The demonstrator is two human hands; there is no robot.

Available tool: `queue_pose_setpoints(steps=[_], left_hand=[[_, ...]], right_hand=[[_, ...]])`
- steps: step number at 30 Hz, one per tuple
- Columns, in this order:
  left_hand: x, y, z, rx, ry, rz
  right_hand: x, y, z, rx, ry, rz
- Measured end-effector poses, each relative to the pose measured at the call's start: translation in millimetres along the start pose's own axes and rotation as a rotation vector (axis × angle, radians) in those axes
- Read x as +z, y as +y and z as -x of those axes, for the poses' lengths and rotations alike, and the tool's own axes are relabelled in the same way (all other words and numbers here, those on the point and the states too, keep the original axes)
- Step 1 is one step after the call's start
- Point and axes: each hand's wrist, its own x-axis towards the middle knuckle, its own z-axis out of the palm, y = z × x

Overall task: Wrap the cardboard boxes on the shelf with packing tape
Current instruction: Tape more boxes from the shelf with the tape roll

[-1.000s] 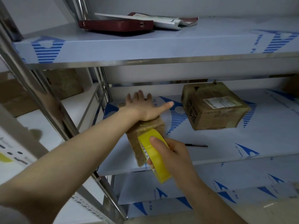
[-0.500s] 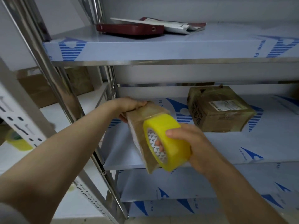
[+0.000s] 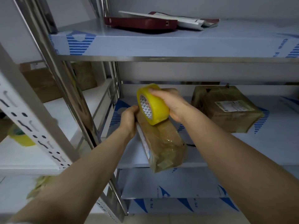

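A small cardboard box [image 3: 161,143], partly covered in clear tape, lies tilted over the front edge of the middle shelf [image 3: 267,147]. My left hand [image 3: 129,120] grips its far left end. My right hand [image 3: 169,104] holds a yellow roll of packing tape [image 3: 153,105] on edge against the box's top far end. A second, larger taped cardboard box [image 3: 226,109] with a white label sits to the right on the same shelf.
A chrome shelf post [image 3: 72,94] stands left of my left arm. The top shelf [image 3: 161,44] carries a dark red case [image 3: 140,24] and papers. A neighbouring rack on the left holds another yellow tape roll [image 3: 21,136] and brown boxes [image 3: 42,83].
The small box has turned so that its long side points toward me. My right hand has carried the tape roll up and over to the box's far top end. My left hand shifted to the far left end.
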Motion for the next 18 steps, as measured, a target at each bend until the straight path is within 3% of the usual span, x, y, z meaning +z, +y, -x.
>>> queue_pose_setpoints(steps=[5,11,18], left_hand=[[10.9,-7.0,-19.9,0.069,0.096,-0.228],[9.5,-9.7,-32.0,0.057,0.102,-0.388],[7.5,-6.5,-34.2,0.076,0.220,-0.470]], right_hand=[[6.3,11.0,-16.7,0.042,0.053,-0.034],[-0.1,32.1,-2.3,0.057,-0.022,-0.191],[5.1,-1.8,54.6,0.003,0.044,-0.066]])
